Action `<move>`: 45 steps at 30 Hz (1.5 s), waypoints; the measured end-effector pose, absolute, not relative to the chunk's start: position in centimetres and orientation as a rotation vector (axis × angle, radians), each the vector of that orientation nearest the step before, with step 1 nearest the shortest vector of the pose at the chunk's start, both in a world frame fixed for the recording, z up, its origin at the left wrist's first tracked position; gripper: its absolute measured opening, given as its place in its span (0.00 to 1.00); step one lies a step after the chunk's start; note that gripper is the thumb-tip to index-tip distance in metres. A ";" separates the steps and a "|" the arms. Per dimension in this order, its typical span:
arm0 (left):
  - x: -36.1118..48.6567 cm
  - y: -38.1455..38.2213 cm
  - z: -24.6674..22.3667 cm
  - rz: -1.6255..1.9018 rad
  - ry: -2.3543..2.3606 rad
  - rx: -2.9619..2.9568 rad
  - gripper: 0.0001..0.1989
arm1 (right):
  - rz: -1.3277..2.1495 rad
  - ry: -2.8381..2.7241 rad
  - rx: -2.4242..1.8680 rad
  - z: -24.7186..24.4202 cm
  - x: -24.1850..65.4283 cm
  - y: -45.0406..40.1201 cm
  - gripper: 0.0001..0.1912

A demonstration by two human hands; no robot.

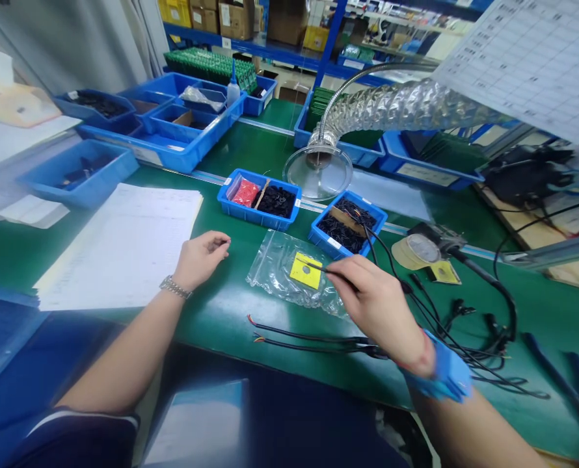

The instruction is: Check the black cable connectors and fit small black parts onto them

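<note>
My right hand (372,302) grips slim dark tweezers (336,270), whose tip reaches over a yellow square pad (305,272) with a grey spot in its middle. That pad lies on a clear zip bag (274,263) on the green bench. Beside the paper stack (128,240), my left hand (202,260) hovers with its fingers curled together; anything between the fingertips is hidden. Two black cables (299,341) with bare coloured wire ends stretch across the bench below the bag, running under my right hand.
Blue bins hold red and black small parts (274,200) and short black pieces (345,233). A clear round fume hood (319,172) hangs behind them on a foil duct. At right are a soldering iron holder (430,240), tangled cables (470,351) and blue-handled pliers (555,377).
</note>
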State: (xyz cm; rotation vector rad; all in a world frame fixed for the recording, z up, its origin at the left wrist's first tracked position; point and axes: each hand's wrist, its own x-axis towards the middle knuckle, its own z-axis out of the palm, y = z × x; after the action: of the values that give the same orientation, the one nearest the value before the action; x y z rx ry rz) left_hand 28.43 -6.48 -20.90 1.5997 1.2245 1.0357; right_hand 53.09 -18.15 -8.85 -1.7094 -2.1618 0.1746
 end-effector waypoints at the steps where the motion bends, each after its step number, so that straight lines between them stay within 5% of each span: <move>1: 28.5 -6.6 -20.7 1.024 1.198 1.572 0.14 | 0.074 -2.205 -1.745 -9.6 53.5 -17.3 0.09; 9: 28.6 -6.9 -20.5 1.000 1.097 1.413 0.18 | 0.035 -2.418 -1.925 -16.1 55.1 -14.0 0.15; 27: 32.3 -9.0 -15.7 0.990 0.802 1.228 0.14 | 0.392 -2.349 -1.832 -16.2 55.8 -13.4 0.12; 45: 35.6 -10.8 -17.7 0.812 0.498 0.839 0.12 | 0.486 -1.929 -1.562 -11.9 53.9 -17.5 0.07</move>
State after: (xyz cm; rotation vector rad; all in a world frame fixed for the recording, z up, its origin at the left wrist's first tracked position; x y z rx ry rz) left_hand 35.59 -10.80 -17.70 0.8395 0.4977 0.8115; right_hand 53.88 -17.52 -11.93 -1.5623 -1.9295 0.4857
